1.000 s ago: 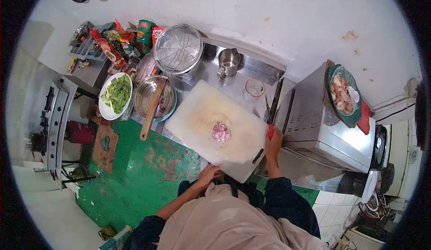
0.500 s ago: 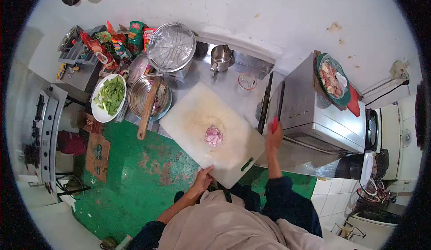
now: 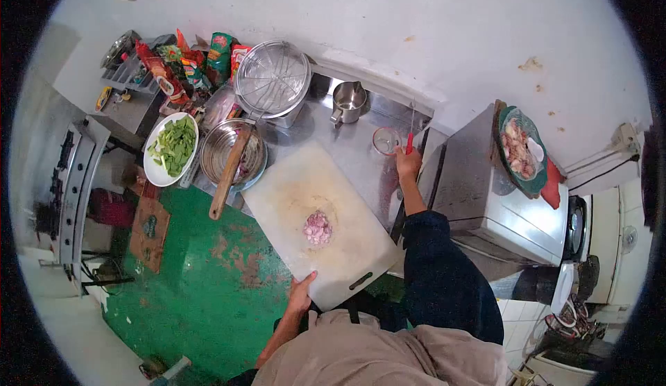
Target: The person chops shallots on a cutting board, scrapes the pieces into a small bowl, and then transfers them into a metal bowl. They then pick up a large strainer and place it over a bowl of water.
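Observation:
My left hand (image 3: 301,294) grips the near edge of a white cutting board (image 3: 291,192) that lies on the steel counter. A small heap of chopped pinkish pieces (image 3: 318,228) sits in the board's middle. My right hand (image 3: 406,162) is stretched far forward, shut on a knife with a red handle (image 3: 410,142), its thin blade pointing up toward the wall. The knife is right beside a small glass (image 3: 385,140) at the back of the counter.
A steel bowl (image 3: 220,151) with a wooden handle across it, a white plate of green leaves (image 3: 171,147), a wire strainer (image 3: 272,78), a steel mug (image 3: 347,99) and snack packets (image 3: 182,63) stand at the back left. A steel box (image 3: 496,206) at right carries a green plate of food (image 3: 520,147).
My right hand carried the red-handled knife from beside the board's right edge forward to the small glass. My left hand shifted along the board's near edge.

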Motion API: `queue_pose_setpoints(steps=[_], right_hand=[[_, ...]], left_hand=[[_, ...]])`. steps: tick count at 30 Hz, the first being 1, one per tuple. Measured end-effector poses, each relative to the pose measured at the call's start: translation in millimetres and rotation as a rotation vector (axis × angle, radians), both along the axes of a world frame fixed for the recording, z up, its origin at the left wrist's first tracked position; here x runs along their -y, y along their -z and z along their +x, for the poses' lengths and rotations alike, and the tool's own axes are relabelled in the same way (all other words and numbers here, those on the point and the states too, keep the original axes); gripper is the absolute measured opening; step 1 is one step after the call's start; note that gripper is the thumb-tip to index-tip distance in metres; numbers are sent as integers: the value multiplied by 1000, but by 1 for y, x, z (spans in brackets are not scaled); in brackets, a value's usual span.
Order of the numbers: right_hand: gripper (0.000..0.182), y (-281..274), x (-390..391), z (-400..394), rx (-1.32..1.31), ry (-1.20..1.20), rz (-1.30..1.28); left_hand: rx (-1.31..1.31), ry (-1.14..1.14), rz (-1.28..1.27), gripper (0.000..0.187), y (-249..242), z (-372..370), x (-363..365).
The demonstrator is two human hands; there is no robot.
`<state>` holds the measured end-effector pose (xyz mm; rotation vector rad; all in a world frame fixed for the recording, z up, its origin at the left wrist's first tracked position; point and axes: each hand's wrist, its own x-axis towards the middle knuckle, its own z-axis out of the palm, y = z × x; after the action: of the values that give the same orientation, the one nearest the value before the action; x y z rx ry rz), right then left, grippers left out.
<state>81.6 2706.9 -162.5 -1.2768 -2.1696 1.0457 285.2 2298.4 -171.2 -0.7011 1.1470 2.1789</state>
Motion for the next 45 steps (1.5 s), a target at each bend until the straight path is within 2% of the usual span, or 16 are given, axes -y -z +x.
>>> queue_pose_setpoints(steps=[2, 7, 10, 17, 20, 26, 28, 35, 41, 45], right_hand=[[30, 17, -5, -3, -22, -35, -7], [18, -1, 5, 19, 7, -103, 76], [10, 17, 7, 39, -111, -123, 41], [16, 2, 26, 89, -72, -147, -79], [16, -7, 36, 103, -84, -142, -175], [14, -2, 44, 119, -65, -187, -161], [13, -15, 51, 125, -67, -196, -170], [14, -4, 51, 139, -36, -243, -139], [14, -12, 59, 154, -13, -318, -137], [13, -16, 68, 166, -22, -358, -211]], left_hand=[[-84, -16, -60, 53, -13, -1, -6], [-57, 13, -123, 53, -13, 3, 2], [-49, 55, -199, 53, -20, 10, 9], [-63, 124, -249, 52, -31, 20, 19], [-83, 117, -244, 50, -50, 18, 18], [-148, 290, -361, 49, -55, 16, 39], [-162, 273, -342, 49, -60, 18, 41], [-184, 140, -251, 51, -66, 20, 40], [-173, 56, -276, 49, -92, 13, 26], [-207, 104, -271, 50, -91, 9, 26]])
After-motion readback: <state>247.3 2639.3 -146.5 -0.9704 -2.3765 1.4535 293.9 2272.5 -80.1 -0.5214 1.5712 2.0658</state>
